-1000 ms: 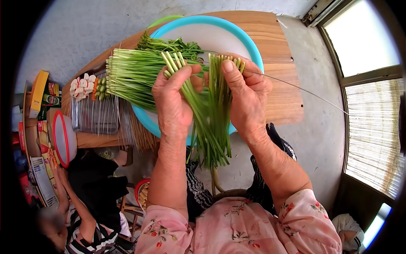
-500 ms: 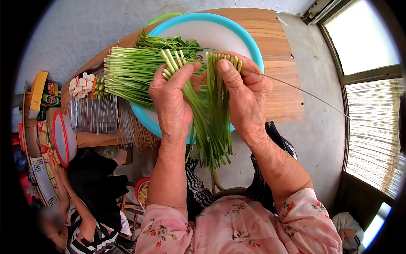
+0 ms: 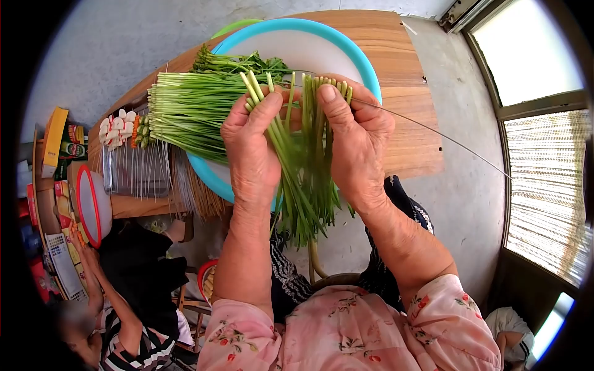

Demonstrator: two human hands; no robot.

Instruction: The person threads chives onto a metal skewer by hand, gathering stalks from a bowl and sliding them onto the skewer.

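Observation:
My left hand [image 3: 250, 145] pinches a few loose garlic chives [image 3: 286, 162] near their pale cut ends, the leaves hanging toward my lap. My right hand [image 3: 360, 139] is closed on a row of garlic chives [image 3: 315, 133] side by side on a long thin metal skewer [image 3: 427, 125]. The skewer sticks out to the right past my fingers; its other end is hidden between my hands. One stalk stands upright between the two bunches. Left of my hands, a large bundle of garlic chives [image 3: 192, 114] lies across a blue-rimmed basin [image 3: 365, 62].
The basin rests on a wooden table [image 3: 408, 111]. Leafy greens [image 3: 238, 62] lie behind the bundle. At left are skewered white and red pieces [image 3: 117, 128], a metal tray [image 3: 136, 176] and several bare skewers [image 3: 198, 188]. Another person [image 3: 127, 328] sits lower left beside a red-rimmed basin [image 3: 90, 204].
One stalk has come apart from the left bunch and now stands upright nearer the skewered row. The view has shifted slightly; both hands keep their grips.

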